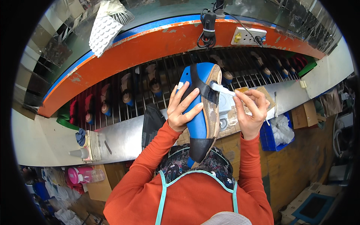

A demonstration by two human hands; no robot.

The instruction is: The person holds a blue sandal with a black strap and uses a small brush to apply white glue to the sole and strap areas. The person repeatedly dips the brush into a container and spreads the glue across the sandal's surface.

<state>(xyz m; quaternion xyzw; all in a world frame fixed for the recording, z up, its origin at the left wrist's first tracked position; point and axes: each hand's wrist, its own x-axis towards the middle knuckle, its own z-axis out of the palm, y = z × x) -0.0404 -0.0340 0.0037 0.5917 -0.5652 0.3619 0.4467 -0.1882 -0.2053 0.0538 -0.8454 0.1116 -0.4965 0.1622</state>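
Tilted in front of my chest is a blue shoe last [197, 122] with dark straps [204, 90] and a worn brown sole [212, 116] turned to the right. The fingers of my left hand [182, 108] spread over its blue side and grip it. My right hand [252, 111] pinches a white brush [224, 89]; its dark tip touches the sole side where a strap wraps over. Below the brush, partly hidden behind the shoe, stands a white container [225, 105] on the bench.
Beyond the metal ledge [120, 131], a rack of rods carries several lasts with shoe uppers [126, 90]. Above it runs an orange panel [157, 43] with a socket strip [248, 36]. A blue bin [267, 139] holds white plastic at right; a pink-lidded bottle [85, 175] lies lower left.
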